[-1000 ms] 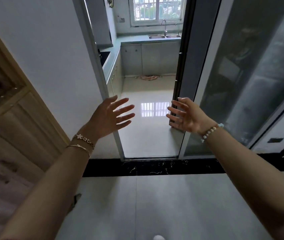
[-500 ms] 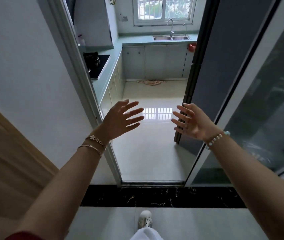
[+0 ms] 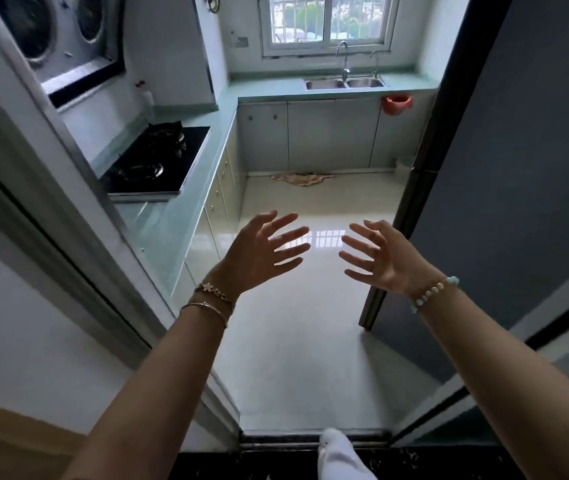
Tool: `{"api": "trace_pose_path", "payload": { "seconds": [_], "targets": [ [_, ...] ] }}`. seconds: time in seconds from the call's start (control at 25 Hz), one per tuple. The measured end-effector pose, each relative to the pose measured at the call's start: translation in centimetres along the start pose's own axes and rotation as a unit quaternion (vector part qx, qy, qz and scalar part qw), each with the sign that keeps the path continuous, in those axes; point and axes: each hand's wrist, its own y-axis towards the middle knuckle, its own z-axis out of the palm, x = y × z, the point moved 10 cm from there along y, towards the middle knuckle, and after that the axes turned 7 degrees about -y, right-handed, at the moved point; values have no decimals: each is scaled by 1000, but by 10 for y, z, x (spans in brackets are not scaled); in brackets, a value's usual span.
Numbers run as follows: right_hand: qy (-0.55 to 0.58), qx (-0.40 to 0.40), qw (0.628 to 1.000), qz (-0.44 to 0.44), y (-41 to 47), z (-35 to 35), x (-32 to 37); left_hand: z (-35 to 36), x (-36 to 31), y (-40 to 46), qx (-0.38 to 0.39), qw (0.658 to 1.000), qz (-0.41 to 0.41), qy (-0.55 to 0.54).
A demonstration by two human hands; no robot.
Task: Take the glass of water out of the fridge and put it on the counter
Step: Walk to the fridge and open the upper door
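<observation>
Head view: approach step, at the kitchen doorway. Left hand (image 3: pixel 259 258) and right hand (image 3: pixel 385 259) are raised, fingers spread wide, holding nothing. Glass of water is not visible; its orientation and long axis cannot be told. Next move requires reaching the tall dark grey fridge (image 3: pixel 518 168), opposite the pale green bench (image 3: pixel 172 220).

Black gas hob (image 3: pixel 158 161) at left. Double steel sink (image 3: pixel 344 83) under barred window (image 3: pixel 328 22). Crumpled cloth (image 3: pixel 302 177) on glossy floor (image 3: pixel 311 323). Orange container (image 3: pixel 396 105) beside cabinets (image 3: pixel 311 133).
</observation>
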Motion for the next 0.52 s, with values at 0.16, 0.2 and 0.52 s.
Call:
{"api": "trace_pose_path", "payload": {
  "seconds": [0.16, 0.2, 0.52],
  "targets": [
    [-2, 9, 1000, -10, 95, -6, 54, -30, -41, 95, 5, 1000, 12, -3],
    [-1, 13, 1000, -16, 122, -8, 71, -36, -54, 123, 6, 1000, 19, -1],
    [-4, 60, 997, -41, 328, -16, 207, -91, -167, 321, -36, 998, 40, 30]
  ]
}}
